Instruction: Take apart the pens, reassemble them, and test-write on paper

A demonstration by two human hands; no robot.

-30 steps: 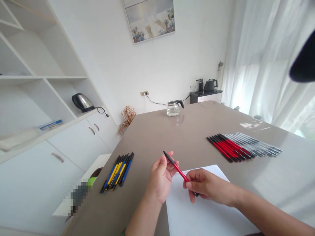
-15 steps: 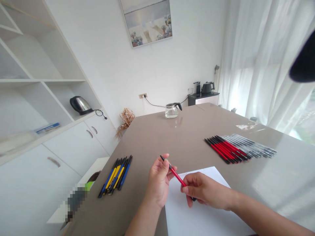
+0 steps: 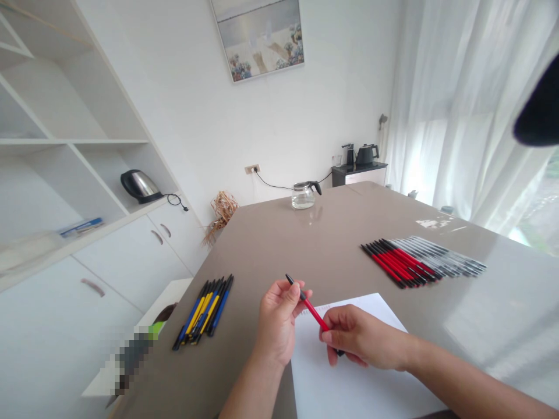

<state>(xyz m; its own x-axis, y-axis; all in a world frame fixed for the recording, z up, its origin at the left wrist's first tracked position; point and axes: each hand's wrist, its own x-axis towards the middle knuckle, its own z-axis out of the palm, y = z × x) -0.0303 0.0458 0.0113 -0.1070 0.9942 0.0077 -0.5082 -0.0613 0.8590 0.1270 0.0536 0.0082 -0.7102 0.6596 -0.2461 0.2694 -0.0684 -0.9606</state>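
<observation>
Both of my hands hold one red pen [image 3: 312,310] with black ends, slanted above a white sheet of paper [image 3: 358,372]. My left hand [image 3: 279,323] pinches the pen's upper black end between thumb and fingers. My right hand [image 3: 360,337] grips its lower end over the sheet. On the brown table [image 3: 305,244], a row of blue and yellow pens [image 3: 205,311] lies to the left of my hands. A row of red pens [image 3: 397,262] and a row of clear pens [image 3: 449,261] lie to the right.
A glass coffee pot [image 3: 303,195] stands at the table's far edge. White cabinets and shelves with a steel kettle [image 3: 138,185] line the left wall. A side stand with black kettles [image 3: 360,156] is by the curtain [image 3: 463,105]. A blurred object [image 3: 135,352] sits low left.
The view has shifted slightly; my hands and the pen sit a little lower and to the left in the picture. The grip on the pen is unchanged.
</observation>
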